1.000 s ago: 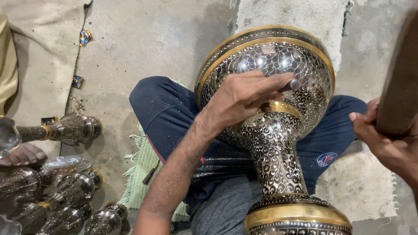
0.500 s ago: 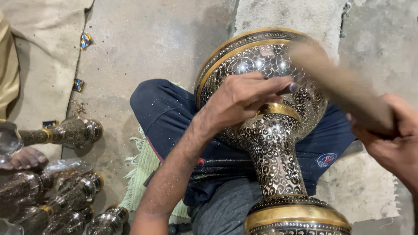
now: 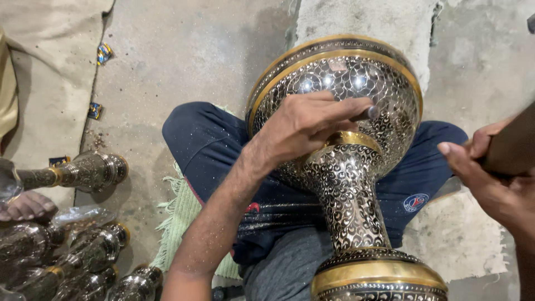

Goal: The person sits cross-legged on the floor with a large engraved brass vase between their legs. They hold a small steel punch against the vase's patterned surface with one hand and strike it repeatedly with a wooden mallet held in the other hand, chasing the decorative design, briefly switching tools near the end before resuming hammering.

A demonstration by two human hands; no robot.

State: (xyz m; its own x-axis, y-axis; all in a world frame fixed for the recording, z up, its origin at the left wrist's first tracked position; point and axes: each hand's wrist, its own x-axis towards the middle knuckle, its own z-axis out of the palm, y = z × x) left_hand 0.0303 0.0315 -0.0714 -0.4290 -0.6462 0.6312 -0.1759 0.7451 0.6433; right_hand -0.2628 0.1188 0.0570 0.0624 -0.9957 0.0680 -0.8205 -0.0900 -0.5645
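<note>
On lap, ornate engraved brass vase (image 3: 345, 184)

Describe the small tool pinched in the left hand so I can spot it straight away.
Start at the big engraved brass vase lying across the person's lap, its bowl pointing away. The left hand rests on that bowl just above the gold neck band. From its fingertips pokes a short dark metal chisel, its blunt round end catching light; the right hand grips a far thicker brown wooden mallet.
</note>
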